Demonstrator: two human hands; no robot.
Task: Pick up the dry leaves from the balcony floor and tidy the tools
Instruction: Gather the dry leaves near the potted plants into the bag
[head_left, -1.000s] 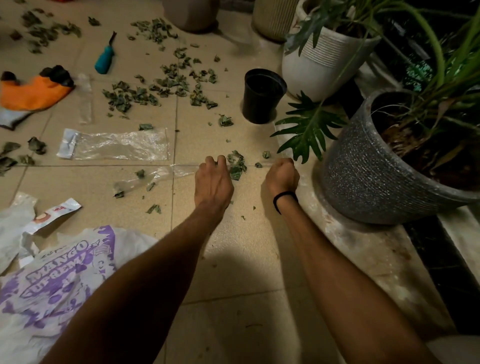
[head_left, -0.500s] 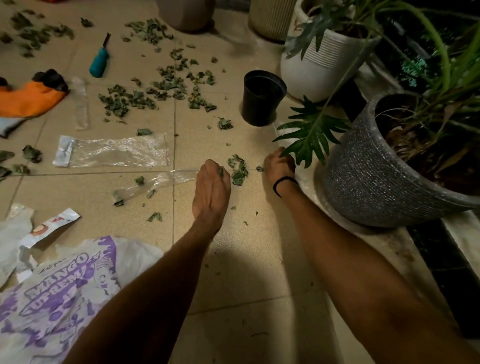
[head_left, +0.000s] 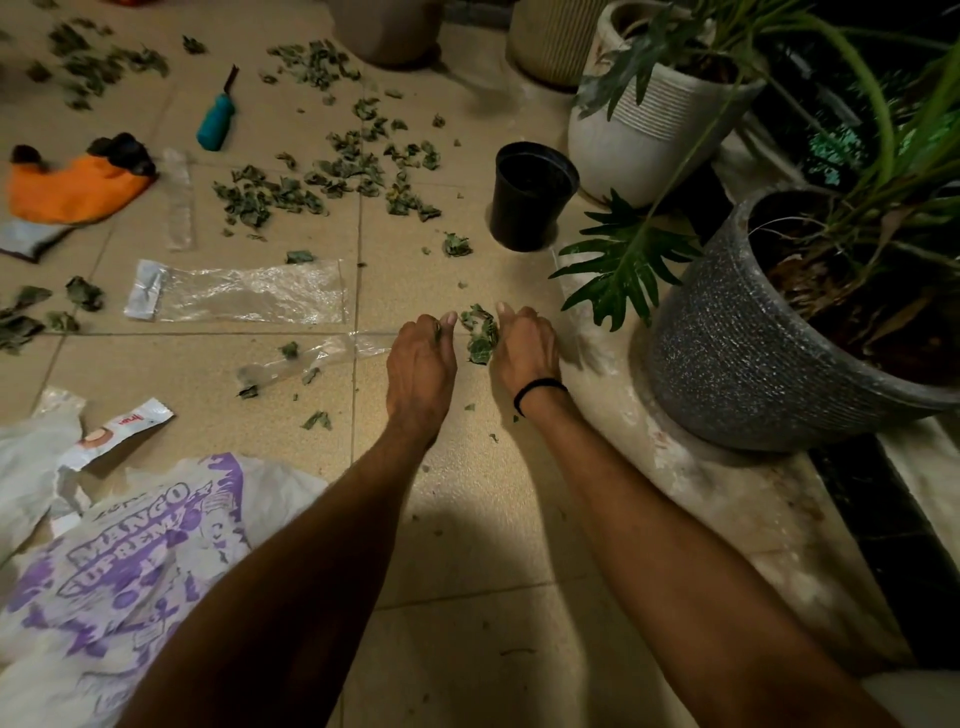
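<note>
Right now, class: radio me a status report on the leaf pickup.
Curled left grip and right grip flank leaf clump; hold unclear. Clear wrapper beside left grip. More leaves scattered beyond.

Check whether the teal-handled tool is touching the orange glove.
Apart. The head view shows a stretch of bare tile between the teal-handled tool and the orange glove, which lies to its lower left.

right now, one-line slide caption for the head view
Left hand and right hand cup a clump of dry leaves beside the grey planter.
</note>
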